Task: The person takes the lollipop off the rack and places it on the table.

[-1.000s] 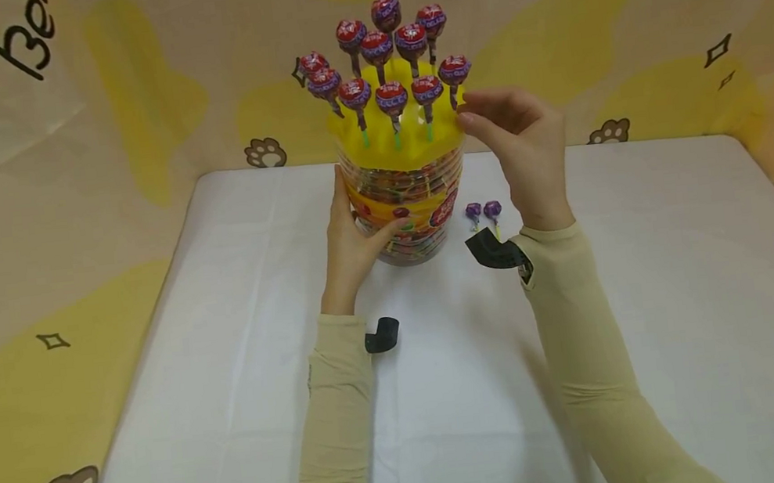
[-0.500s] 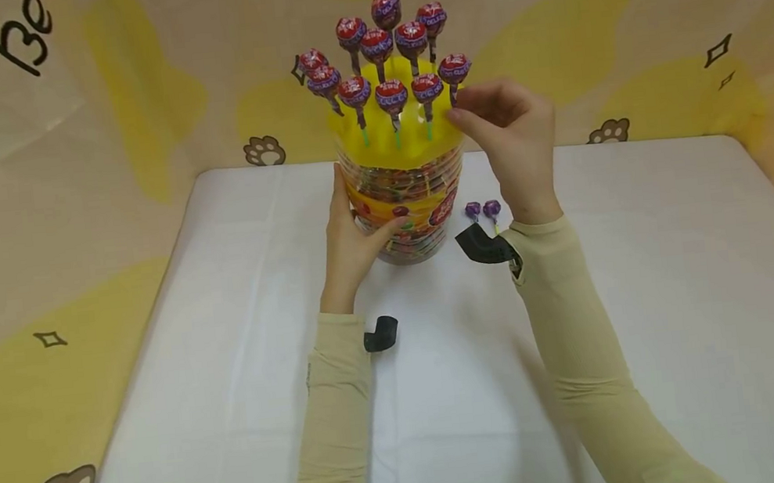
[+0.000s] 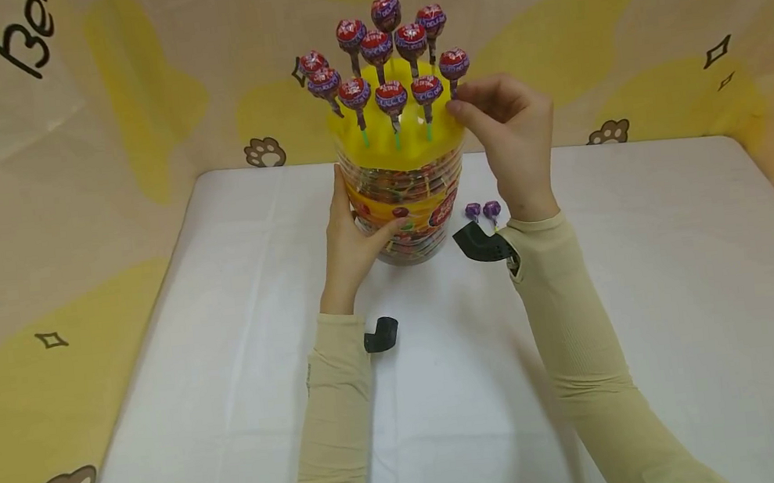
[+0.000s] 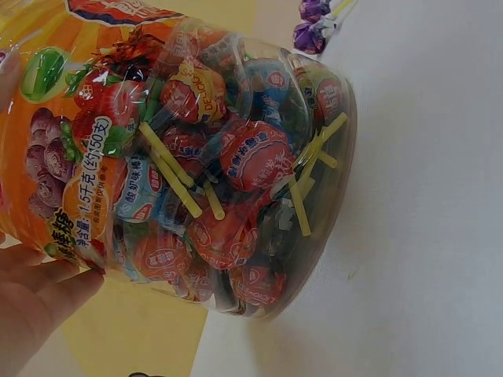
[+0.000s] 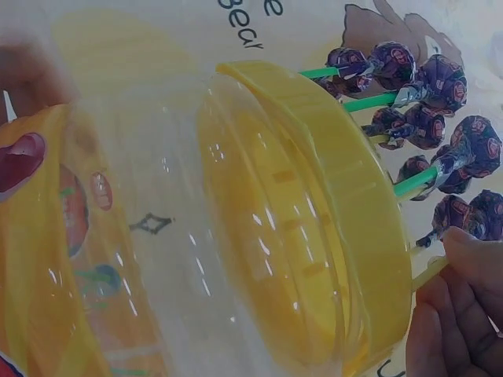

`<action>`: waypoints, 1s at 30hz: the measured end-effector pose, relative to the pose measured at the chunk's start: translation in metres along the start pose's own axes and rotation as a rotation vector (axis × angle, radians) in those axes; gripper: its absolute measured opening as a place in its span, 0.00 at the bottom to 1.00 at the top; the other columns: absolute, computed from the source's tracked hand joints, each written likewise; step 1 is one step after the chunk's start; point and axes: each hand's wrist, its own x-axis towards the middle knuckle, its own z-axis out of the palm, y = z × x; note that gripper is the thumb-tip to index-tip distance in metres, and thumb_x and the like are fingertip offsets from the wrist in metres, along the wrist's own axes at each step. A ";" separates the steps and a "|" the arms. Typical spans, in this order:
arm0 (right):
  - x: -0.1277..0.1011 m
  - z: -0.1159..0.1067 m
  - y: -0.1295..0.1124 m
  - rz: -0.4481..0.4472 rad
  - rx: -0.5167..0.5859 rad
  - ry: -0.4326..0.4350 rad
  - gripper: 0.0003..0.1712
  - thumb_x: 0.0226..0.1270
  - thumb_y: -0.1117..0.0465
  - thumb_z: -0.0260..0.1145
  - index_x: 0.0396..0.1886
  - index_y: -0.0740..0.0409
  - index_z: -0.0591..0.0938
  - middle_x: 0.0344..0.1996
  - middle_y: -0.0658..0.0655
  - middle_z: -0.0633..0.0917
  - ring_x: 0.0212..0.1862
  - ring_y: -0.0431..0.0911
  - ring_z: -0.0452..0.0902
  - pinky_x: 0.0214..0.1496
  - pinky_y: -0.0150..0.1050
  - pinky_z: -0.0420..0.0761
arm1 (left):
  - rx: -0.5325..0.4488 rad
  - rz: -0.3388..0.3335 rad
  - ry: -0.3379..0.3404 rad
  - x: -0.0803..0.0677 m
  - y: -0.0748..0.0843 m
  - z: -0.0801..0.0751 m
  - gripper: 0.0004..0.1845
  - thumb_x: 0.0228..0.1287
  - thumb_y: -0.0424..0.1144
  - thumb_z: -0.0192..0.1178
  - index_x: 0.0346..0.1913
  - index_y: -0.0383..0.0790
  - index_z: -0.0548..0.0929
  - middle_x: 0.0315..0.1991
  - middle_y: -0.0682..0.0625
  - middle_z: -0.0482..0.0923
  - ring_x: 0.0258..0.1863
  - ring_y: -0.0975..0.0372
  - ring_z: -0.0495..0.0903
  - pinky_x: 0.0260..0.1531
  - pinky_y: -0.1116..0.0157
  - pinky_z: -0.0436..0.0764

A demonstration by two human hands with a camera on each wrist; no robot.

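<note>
A clear plastic tub (image 3: 406,208) full of wrapped lollipops (image 4: 236,181) stands on the white table, capped by a yellow lid (image 3: 396,140) with several purple-wrapped lollipops (image 3: 391,96) stuck upright in it. My left hand (image 3: 351,233) holds the tub's side, thumb across the label. My right hand (image 3: 498,123) pinches the stick of the rightmost lollipop (image 3: 453,64) at the lid's right edge. The right wrist view shows the fingers (image 5: 460,314) on that stick (image 5: 428,273) against the lid (image 5: 330,228).
Two loose purple lollipops (image 3: 483,211) lie on the table (image 3: 681,281) right of the tub, also seen in the left wrist view as lollipops (image 4: 314,23). A patterned yellow cloth backdrop (image 3: 132,103) rises behind and to both sides.
My right hand moved left to the lid's right edge and took hold of the rightmost lollipop's stick, which now stands slightly higher. My left hand stayed on the tub.
</note>
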 end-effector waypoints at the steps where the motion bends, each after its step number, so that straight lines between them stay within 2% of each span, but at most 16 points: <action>1: 0.000 0.000 0.000 0.001 0.002 0.001 0.04 0.56 0.73 0.69 0.32 0.67 0.85 0.33 0.58 0.84 0.38 0.50 0.79 0.48 0.35 0.81 | 0.002 0.000 0.000 0.000 0.000 0.000 0.58 0.53 0.48 0.70 0.76 0.47 0.38 0.74 0.47 0.46 0.71 0.55 0.51 0.66 0.54 0.61; 9: 0.000 0.000 -0.006 0.004 -0.001 0.014 0.05 0.58 0.72 0.68 0.35 0.68 0.85 0.34 0.58 0.84 0.40 0.49 0.80 0.51 0.36 0.80 | 0.001 0.004 0.005 -0.001 0.000 -0.001 0.58 0.53 0.47 0.71 0.76 0.45 0.38 0.74 0.46 0.46 0.71 0.54 0.51 0.66 0.53 0.61; 22: -0.002 -0.007 -0.007 -0.026 0.075 0.027 0.04 0.59 0.71 0.67 0.33 0.65 0.86 0.33 0.59 0.84 0.36 0.50 0.79 0.48 0.37 0.80 | 0.002 -0.007 0.003 -0.001 0.001 -0.001 0.58 0.53 0.48 0.70 0.76 0.45 0.38 0.74 0.46 0.46 0.71 0.54 0.51 0.66 0.53 0.60; 28: -0.007 -0.016 -0.001 -0.103 0.034 0.020 0.04 0.61 0.70 0.66 0.34 0.65 0.86 0.33 0.58 0.84 0.34 0.50 0.79 0.45 0.37 0.81 | 0.012 -0.001 0.005 -0.001 0.001 -0.001 0.58 0.53 0.48 0.70 0.76 0.45 0.38 0.74 0.46 0.45 0.72 0.54 0.50 0.66 0.53 0.60; 30: -0.009 -0.019 0.001 -0.095 0.037 0.024 0.04 0.61 0.70 0.66 0.33 0.65 0.86 0.32 0.58 0.84 0.34 0.50 0.79 0.45 0.36 0.81 | 0.011 -0.002 0.005 -0.001 0.001 -0.001 0.58 0.53 0.48 0.70 0.76 0.45 0.38 0.74 0.46 0.46 0.71 0.54 0.51 0.66 0.53 0.60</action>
